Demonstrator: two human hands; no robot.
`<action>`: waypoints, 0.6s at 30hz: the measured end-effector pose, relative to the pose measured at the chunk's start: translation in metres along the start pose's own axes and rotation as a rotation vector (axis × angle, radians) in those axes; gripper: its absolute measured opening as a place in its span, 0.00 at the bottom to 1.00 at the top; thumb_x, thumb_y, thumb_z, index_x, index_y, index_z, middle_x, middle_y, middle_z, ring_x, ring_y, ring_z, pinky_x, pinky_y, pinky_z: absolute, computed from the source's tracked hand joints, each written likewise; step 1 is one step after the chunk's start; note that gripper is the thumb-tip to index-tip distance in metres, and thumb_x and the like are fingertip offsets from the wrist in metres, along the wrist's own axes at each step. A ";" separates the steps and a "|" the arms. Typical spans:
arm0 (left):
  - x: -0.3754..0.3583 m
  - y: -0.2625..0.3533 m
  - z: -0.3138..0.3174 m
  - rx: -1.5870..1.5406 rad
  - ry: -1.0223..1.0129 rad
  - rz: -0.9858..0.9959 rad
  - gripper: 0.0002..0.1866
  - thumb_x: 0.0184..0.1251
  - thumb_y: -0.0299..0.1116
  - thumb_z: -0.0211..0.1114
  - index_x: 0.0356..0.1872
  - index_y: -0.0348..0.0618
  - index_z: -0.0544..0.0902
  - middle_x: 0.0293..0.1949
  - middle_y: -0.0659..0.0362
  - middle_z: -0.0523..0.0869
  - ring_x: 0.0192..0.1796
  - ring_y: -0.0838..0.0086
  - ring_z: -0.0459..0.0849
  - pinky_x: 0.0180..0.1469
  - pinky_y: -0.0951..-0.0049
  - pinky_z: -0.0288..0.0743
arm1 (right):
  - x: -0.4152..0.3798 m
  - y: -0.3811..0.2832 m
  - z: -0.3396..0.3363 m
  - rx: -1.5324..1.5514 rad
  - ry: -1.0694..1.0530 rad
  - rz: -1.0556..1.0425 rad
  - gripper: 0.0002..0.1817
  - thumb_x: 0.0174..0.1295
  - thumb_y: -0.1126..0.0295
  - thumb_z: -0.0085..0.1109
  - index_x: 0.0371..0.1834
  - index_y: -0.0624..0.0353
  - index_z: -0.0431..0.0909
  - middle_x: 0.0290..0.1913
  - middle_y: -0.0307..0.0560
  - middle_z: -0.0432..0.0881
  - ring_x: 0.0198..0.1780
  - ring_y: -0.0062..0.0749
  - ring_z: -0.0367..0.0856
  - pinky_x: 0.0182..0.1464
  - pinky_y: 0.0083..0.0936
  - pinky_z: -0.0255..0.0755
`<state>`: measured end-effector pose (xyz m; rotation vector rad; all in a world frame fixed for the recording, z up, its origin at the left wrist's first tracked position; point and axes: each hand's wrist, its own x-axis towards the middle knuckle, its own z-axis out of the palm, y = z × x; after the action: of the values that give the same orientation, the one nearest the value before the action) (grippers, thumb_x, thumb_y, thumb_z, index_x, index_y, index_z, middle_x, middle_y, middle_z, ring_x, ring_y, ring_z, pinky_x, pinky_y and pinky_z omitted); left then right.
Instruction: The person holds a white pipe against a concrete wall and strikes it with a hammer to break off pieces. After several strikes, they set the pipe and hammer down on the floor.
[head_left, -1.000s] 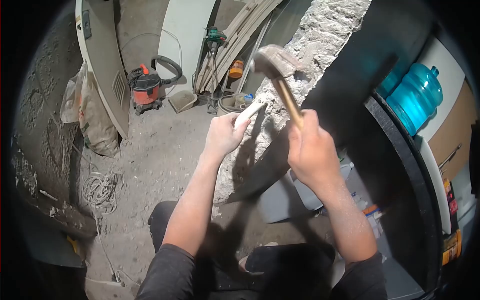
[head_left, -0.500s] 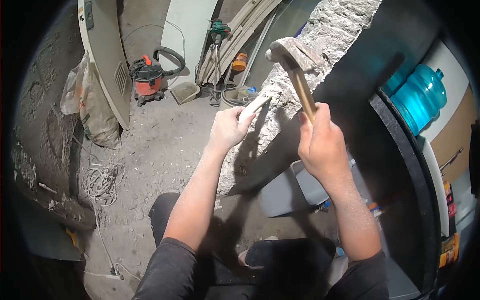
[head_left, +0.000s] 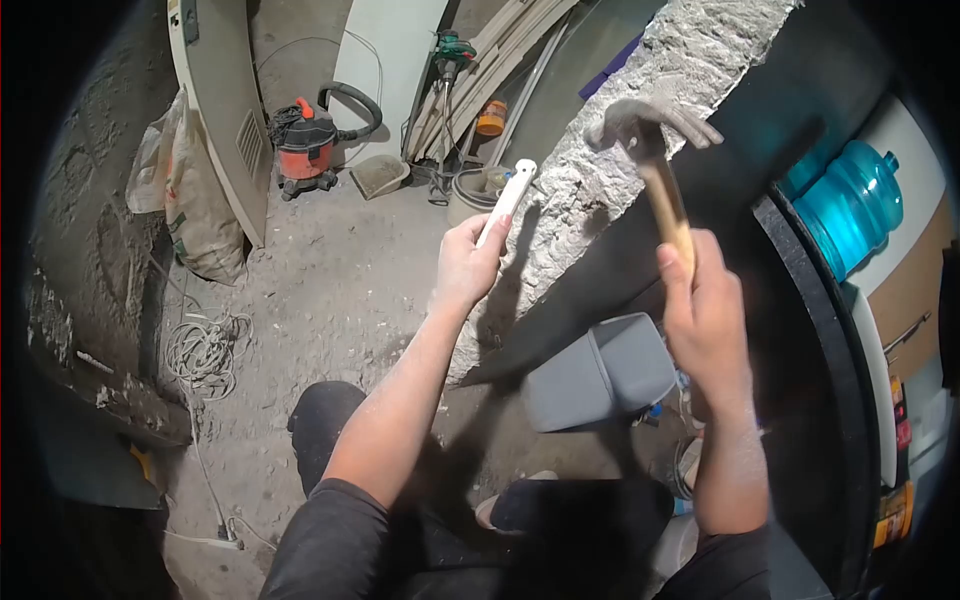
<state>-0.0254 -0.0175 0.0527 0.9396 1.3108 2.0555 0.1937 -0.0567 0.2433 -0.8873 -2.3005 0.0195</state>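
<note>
My left hand (head_left: 470,265) is closed round a white, dusty chisel (head_left: 512,198), its rounded end pointing up and away from me. The lower part of the chisel is hidden by the hand. In my right hand (head_left: 708,315) is the wooden handle of a claw hammer (head_left: 664,195), held raised with its head slightly blurred. Behind both tools runs the rough, chipped edge of a wall (head_left: 570,210), pale with dust. The hammer head is apart from the chisel, to its right.
A grey bin (head_left: 600,375) lies below the wall edge. A red-black vacuum cleaner (head_left: 305,150), dustpan (head_left: 380,178), bucket (head_left: 468,205) and coiled cable (head_left: 208,355) are on the dusty floor. A blue water jug (head_left: 850,205) rests at right; a sack (head_left: 205,210) leans left.
My right hand has moved right and slightly down with the hammer, away from the chisel. The chisel in my left hand is tilted more upright, its end clear of the wall's outline.
</note>
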 end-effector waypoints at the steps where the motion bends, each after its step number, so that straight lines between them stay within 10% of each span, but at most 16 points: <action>1: -0.001 0.005 0.003 0.019 0.021 0.014 0.18 0.73 0.44 0.66 0.45 0.36 0.88 0.23 0.62 0.83 0.24 0.82 0.78 0.30 0.75 0.71 | 0.003 -0.003 -0.007 -0.011 -0.014 0.019 0.11 0.76 0.64 0.53 0.44 0.62 0.72 0.26 0.60 0.79 0.30 0.59 0.82 0.31 0.44 0.71; 18: -0.012 0.028 0.030 0.252 0.107 0.381 0.13 0.71 0.38 0.67 0.45 0.38 0.87 0.27 0.47 0.87 0.30 0.61 0.89 0.36 0.66 0.79 | 0.006 -0.035 -0.019 -0.053 0.190 -0.251 0.09 0.73 0.70 0.56 0.50 0.62 0.73 0.29 0.54 0.78 0.27 0.51 0.81 0.32 0.33 0.72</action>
<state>0.0034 -0.0204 0.0836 1.2904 1.5737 2.2829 0.1805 -0.0840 0.2697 -0.5921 -2.2239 -0.2258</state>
